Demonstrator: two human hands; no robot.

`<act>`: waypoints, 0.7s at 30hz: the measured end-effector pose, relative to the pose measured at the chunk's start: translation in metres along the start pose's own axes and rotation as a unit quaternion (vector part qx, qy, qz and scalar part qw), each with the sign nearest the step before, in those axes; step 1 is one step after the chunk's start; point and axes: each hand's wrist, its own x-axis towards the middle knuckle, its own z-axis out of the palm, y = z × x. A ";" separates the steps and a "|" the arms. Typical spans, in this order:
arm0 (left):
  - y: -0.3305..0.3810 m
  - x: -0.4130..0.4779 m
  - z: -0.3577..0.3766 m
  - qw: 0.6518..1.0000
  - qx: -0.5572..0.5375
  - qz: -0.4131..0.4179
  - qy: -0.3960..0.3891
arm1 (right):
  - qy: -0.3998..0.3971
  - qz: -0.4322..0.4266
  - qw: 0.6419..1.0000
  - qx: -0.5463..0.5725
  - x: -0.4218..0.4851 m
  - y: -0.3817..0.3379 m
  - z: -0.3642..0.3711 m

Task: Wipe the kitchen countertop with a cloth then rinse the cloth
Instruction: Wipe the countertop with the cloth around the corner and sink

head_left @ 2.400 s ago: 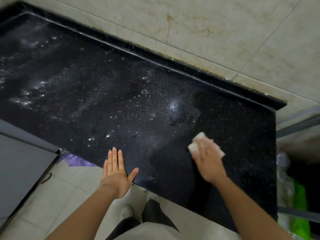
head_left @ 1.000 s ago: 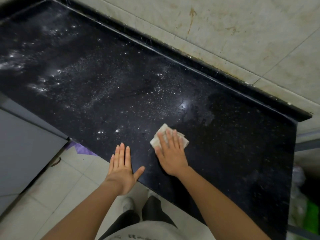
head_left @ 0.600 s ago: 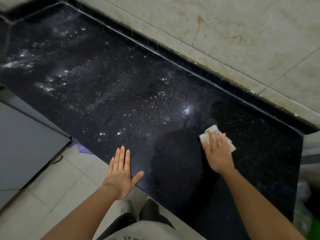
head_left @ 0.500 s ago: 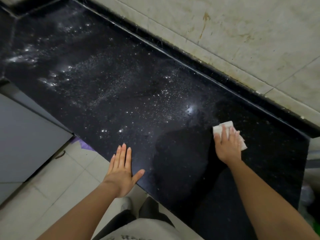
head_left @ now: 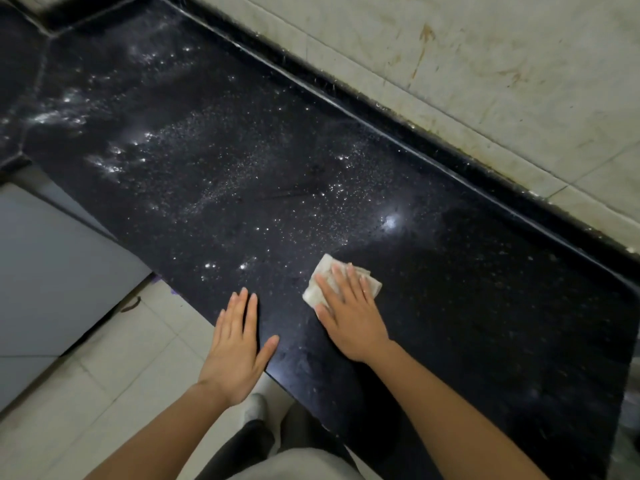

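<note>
Right hand point(head_left: 349, 317) lies flat on a pale folded cloth point(head_left: 323, 277), fingers point(head_left: 363, 284) straight and slightly spread, pressing it onto the black speckled bench point(head_left: 485, 306) close to the near edge. Left hand point(head_left: 239, 344) is flat over that edge, fingers together, thumb out; contact cannot be confirmed. White specks cover the bench to the left. Stained wall tiles point(head_left: 485, 64) stand behind the bench.

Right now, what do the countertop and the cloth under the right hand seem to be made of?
The countertop: probably polished black granite or similar stone; glossy, pale-flecked, mirroring a light, with water beading on it. The cloth: soft pale fabric, matte and creased, folded flat under the right hand; its fibre cannot be told.
</note>
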 end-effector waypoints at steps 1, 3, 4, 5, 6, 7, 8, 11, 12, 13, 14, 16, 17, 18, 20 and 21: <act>-0.001 0.003 -0.003 1.000 -0.006 -0.009 0.025 | -0.003 -0.035 0.999 -0.005 -0.006 0.009 0.000; -0.004 0.013 -0.010 0.997 -0.006 -0.037 0.068 | 0.005 -0.072 0.997 -0.026 -0.015 0.036 -0.001; -0.004 0.019 -0.014 0.995 -0.011 -0.060 0.085 | 0.004 -0.049 0.998 -0.028 -0.016 0.054 -0.004; -0.005 0.024 -0.017 0.991 -0.021 -0.092 0.096 | 0.014 -0.003 1.000 -0.027 -0.014 0.072 -0.009; -0.006 0.029 -0.019 0.986 -0.036 -0.130 0.100 | 0.035 0.059 0.997 -0.020 -0.012 0.093 -0.014; -0.007 0.032 -0.021 0.980 -0.050 -0.165 0.094 | 0.062 0.124 0.990 -0.011 -0.009 0.112 -0.022; -0.008 0.035 -0.021 0.976 -0.059 -0.192 0.083 | 0.075 0.185 0.980 0.001 -0.005 0.129 -0.030; -0.009 0.038 -0.017 0.972 -0.062 -0.217 0.059 | 0.062 0.301 0.950 0.053 0.012 0.158 -0.049; -0.009 0.039 -0.016 0.972 -0.062 -0.218 0.058 | 0.064 0.329 0.939 0.078 0.023 0.159 -0.055; -0.009 0.040 -0.016 0.973 -0.061 -0.217 0.058 | 0.071 0.355 0.926 0.103 0.035 0.157 -0.059; -0.009 0.040 -0.017 0.973 -0.061 -0.216 0.058 | 0.079 0.379 0.913 0.126 0.047 0.153 -0.062; -0.010 0.042 -0.017 0.973 -0.060 -0.217 0.055 | 0.077 0.389 0.908 0.138 0.067 0.137 -0.062; -0.011 0.042 -0.018 0.973 -0.059 -0.218 0.054 | 0.070 0.366 0.920 0.124 0.073 0.126 -0.060; -0.011 0.043 -0.018 0.973 -0.060 -0.218 0.053 | 0.065 0.326 0.938 0.102 0.076 0.112 -0.055; -0.011 0.043 -0.018 0.972 -0.063 -0.219 0.053 | 0.060 0.221 0.972 0.055 0.075 0.078 -0.040; -0.011 0.043 -0.018 0.972 -0.062 -0.219 0.051 | 0.052 0.169 0.984 0.035 0.073 0.058 -0.034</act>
